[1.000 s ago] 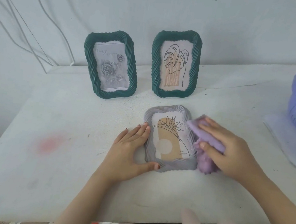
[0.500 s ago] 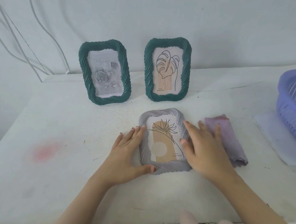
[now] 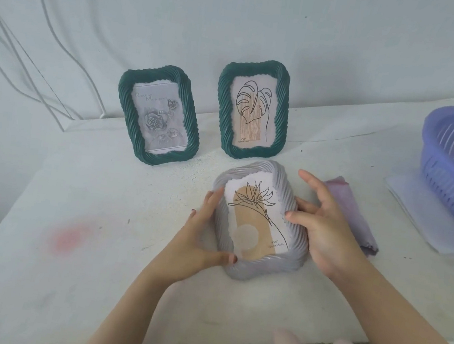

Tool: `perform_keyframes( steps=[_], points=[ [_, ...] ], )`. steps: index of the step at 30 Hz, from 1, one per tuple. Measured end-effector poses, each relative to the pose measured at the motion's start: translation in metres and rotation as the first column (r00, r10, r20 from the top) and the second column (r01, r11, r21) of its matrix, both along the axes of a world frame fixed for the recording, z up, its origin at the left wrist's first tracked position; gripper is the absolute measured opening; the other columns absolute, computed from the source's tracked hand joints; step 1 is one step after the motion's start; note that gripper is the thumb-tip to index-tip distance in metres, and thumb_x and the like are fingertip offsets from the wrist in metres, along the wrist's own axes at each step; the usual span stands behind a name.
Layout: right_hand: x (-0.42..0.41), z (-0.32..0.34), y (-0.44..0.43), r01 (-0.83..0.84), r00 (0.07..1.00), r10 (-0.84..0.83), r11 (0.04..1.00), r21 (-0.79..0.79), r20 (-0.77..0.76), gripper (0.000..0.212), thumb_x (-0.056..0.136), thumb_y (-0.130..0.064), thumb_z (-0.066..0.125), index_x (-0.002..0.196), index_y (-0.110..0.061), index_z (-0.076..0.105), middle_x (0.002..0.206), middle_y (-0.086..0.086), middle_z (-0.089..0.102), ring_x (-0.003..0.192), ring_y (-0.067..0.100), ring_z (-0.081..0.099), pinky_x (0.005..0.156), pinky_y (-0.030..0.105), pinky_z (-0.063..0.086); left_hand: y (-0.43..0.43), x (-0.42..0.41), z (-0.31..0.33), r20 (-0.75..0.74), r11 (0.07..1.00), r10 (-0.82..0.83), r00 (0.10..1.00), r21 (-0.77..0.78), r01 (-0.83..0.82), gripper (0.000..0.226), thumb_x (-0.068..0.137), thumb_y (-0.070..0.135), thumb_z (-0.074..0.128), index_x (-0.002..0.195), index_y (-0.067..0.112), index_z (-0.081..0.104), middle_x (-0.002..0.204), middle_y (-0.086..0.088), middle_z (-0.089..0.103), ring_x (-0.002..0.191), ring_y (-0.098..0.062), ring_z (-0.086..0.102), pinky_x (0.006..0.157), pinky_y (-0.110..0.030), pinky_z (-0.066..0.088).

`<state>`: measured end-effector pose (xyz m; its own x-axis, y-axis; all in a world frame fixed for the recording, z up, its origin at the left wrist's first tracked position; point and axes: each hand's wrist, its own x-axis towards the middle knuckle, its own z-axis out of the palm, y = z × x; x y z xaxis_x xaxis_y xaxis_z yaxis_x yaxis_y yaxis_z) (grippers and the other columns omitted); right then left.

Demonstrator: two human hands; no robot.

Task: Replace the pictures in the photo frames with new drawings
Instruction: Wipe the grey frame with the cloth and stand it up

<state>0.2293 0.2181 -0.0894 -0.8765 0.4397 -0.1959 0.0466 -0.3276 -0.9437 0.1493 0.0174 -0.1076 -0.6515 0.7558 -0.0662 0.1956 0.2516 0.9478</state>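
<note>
Both hands are clasped on a pale grey, rope-moulded photo frame (image 3: 261, 271), held face up near the front middle of the white desk (image 3: 91, 269). On the left hand (image 3: 196, 243), the fingers are laid almost straight along the frame's left edge and the thumb is hooked round its lower left corner. On the right hand (image 3: 325, 231), the thumb is pressed onto the right rim and one finger is tucked against that edge, while the index finger is lifted clear. This two-sided hold is judged to be for raising or turning the frame, so that its back can be reached and the flower drawing exchanged. Whether the underside touches the desk cannot be told. A folded purple cloth (image 3: 353, 214) is seen just beside the right hand. Behind, two dark green frames are stood upright by the wall, one with a grey rose print (image 3: 155, 71), one with a leaf drawing (image 3: 257, 64). A lilac plastic basket (image 3: 438, 159) is placed at the right edge.
</note>
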Motion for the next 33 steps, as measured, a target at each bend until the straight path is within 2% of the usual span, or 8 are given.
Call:
perform_keyframes(
  steps=[3, 6, 11, 17, 22, 27, 30, 33],
  points=[
    [0.007, 0.006, 0.007, -0.035, 0.996, 0.029, 0.997, -0.064, -0.082, 0.072, 0.078, 0.024, 0.041, 0.128, -0.028, 0.044, 0.077, 0.007, 0.073, 0.069, 0.015, 0.068, 0.060, 0.023, 0.054, 0.007, -0.001, 0.009, 0.243, 0.958, 0.051, 0.969, 0.262, -0.116, 0.093, 0.073, 0.004, 0.065, 0.141, 0.045, 0.016, 0.142, 0.025, 0.034, 0.124, 0.000, 0.047, 0.091, -0.017, 0.045],
    [0.015, 0.011, 0.019, -0.016, 0.989, 0.010, 0.999, -0.040, -0.148, 0.070, 0.079, 0.023, 0.038, 0.128, -0.026, 0.043, 0.072, -0.001, 0.072, 0.069, 0.010, 0.067, 0.062, 0.020, 0.054, 0.020, -0.009, 0.018, 0.304, 0.931, 0.052, 0.951, 0.330, -0.156, 0.076, 0.078, 0.003, 0.058, 0.139, 0.040, 0.033, 0.132, 0.005, 0.055, 0.101, -0.016, 0.064, 0.084, -0.032, 0.053],
    [0.030, 0.020, 0.048, -0.013, 0.979, 0.020, 0.999, 0.034, -0.203, 0.071, 0.082, 0.019, 0.035, 0.126, -0.035, 0.048, 0.091, 0.009, 0.061, 0.088, 0.017, 0.063, 0.085, 0.030, 0.052, 0.051, -0.016, 0.033, 0.290, 0.930, -0.018, 0.957, 0.357, -0.091, 0.059, 0.075, -0.003, 0.055, 0.123, 0.032, 0.055, 0.114, 0.002, 0.064, 0.085, -0.017, 0.062, 0.077, -0.038, 0.052],
    [0.037, 0.040, 0.082, 0.018, 0.977, 0.022, 0.982, 0.186, -0.210, 0.050, 0.098, -0.016, 0.033, 0.123, -0.059, 0.033, 0.091, -0.006, 0.068, 0.085, 0.008, 0.063, 0.072, 0.022, 0.050, 0.092, -0.021, 0.054, 0.236, 0.916, -0.107, 0.966, 0.401, 0.003, 0.062, 0.076, -0.005, 0.053, 0.129, 0.028, 0.051, 0.120, 0.005, 0.062, 0.085, -0.014, 0.064, 0.071, -0.029, 0.053],
    [0.034, 0.053, 0.106, 0.013, 0.968, 0.043, 0.975, 0.221, -0.246, 0.046, 0.086, -0.043, 0.036, 0.122, -0.069, 0.025, 0.130, -0.011, 0.056, 0.099, 0.002, 0.061, 0.077, 0.024, 0.051, 0.125, -0.027, 0.068, 0.198, 0.904, -0.167, 0.966, 0.423, 0.069, 0.061, 0.075, -0.007, 0.051, 0.124, 0.029, 0.052, 0.112, 0.008, 0.065, 0.080, -0.011, 0.066, 0.067, -0.026, 0.053],
    [0.025, 0.060, 0.131, 0.048, 0.935, 0.033, 0.975, 0.217, -0.353, 0.059, 0.070, -0.065, 0.056, 0.122, -0.068, 0.028, 0.138, -0.007, 0.050, 0.108, 0.012, 0.060, 0.088, 0.031, 0.052, 0.154, -0.034, 0.072, 0.188, 0.902, -0.193, 0.963, 0.421, 0.098, 0.063, 0.076, -0.009, 0.050, 0.126, 0.029, 0.051, 0.114, 0.008, 0.064, 0.082, -0.012, 0.065, 0.070, -0.029, 0.054],
    [0.015, 0.063, 0.142, 0.064, 0.908, 0.028, 0.977, 0.204, -0.418, 0.056, 0.076, -0.061, 0.057, 0.126, -0.062, 0.032, 0.141, -0.001, 0.047, 0.121, 0.022, 0.052, 0.098, 0.034, 0.046, 0.168, -0.042, 0.074, 0.189, 0.906, -0.177, 0.966, 0.414, 0.085, 0.069, 0.076, -0.009, 0.051, 0.131, 0.033, 0.046, 0.112, 0.006, 0.063, 0.084, -0.013, 0.062, 0.075, -0.033, 0.054],
    [0.002, 0.067, 0.157, 0.067, 0.903, 0.028, 0.977, 0.204, -0.429, 0.043, 0.091, -0.045, 0.038, 0.133, -0.051, 0.032, 0.137, 0.001, 0.052, 0.126, 0.027, 0.048, 0.102, 0.038, 0.042, 0.181, -0.053, 0.079, 0.160, 0.918, -0.159, 0.974, 0.387, 0.087, 0.079, 0.075, -0.008, 0.050, 0.137, 0.040, 0.038, 0.115, 0.003, 0.060, 0.082, -0.014, 0.058, 0.078, -0.037, 0.050]
  ],
)
